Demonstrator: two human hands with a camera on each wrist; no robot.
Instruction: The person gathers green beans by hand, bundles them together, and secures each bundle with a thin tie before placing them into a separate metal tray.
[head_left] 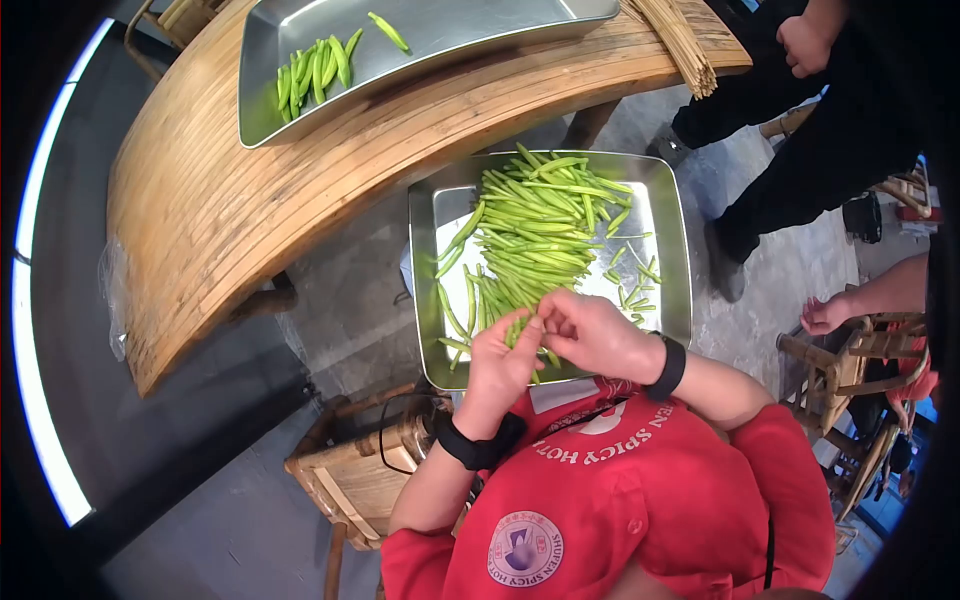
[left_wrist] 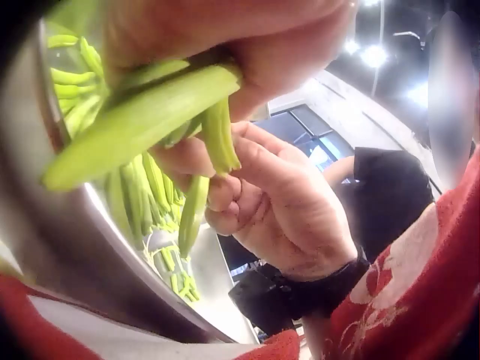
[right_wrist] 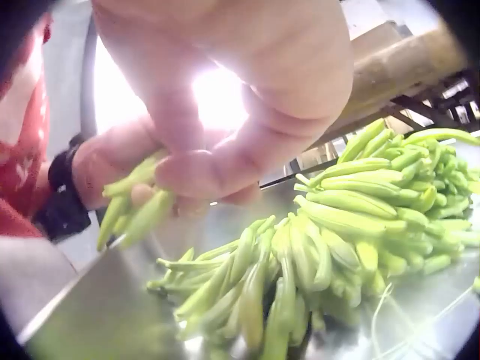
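In the head view, my left hand (head_left: 497,368) grips a few green beans (head_left: 515,330) over the near edge of a metal tray (head_left: 684,270). Beside it my right hand (head_left: 605,338) has its thumb and fingertips together, pinching the end of a bean (left_wrist: 219,139), as the left wrist view shows. A longer bean (left_wrist: 142,127) sticks out from the left hand there. Below both hands lies a big pile of green beans (head_left: 545,230). Short bean pieces (head_left: 632,295) are scattered at the tray's right side.
On a curved wooden table (head_left: 190,220) stands a second metal tray (head_left: 490,45) with a group of beans (head_left: 318,70). A bundle of thin sticks (head_left: 675,45) lies at the table's right end. A person in dark trousers (head_left: 775,150) stands at right; a wooden chair (head_left: 360,465) is at lower left.
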